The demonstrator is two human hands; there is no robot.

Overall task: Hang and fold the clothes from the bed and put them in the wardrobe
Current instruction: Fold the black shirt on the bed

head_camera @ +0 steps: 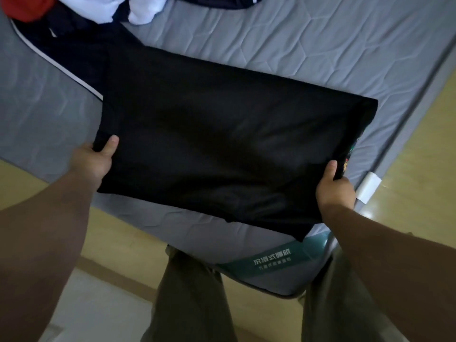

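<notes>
While you hold one piece flat over the near corner, judge the task barely begun: this piece is part-folded, the rest waits, and no wardrobe or hanger is in view.

- Bed (283, 45): one. Grey quilted mattress, running from 6 o'clock out to 1 o'clock.
- Black garment (222, 144): one, at centre. It lies as a broad rectangle on the mattress, with its near corner pointing to 6 o'clock. It probably needs another fold.
- Heap of unsorted clothes (81, 21): one, at 11 o'clock, meeting the black garment's far-left corner.
  - Contents you can count: red piece (24, 8), one; white piece (145, 11), one; navy piece (74, 50) with a white stripe, one; dark piece (217, 1) at 12 o'clock, one.
  - That makes four at least, and more may be buried.
- Left hand (96, 159): one, at the garment's 9 o'clock edge. The thumb is on top and the fingers are hidden beneath, pinching the cloth.
- Right hand (333, 186): one, at the 4 o'clock edge, with the same pinch.
- Labels: two. Green label (271, 260) at 6 o'clock; white tag (370, 187) at 4 o'clock.
</notes>
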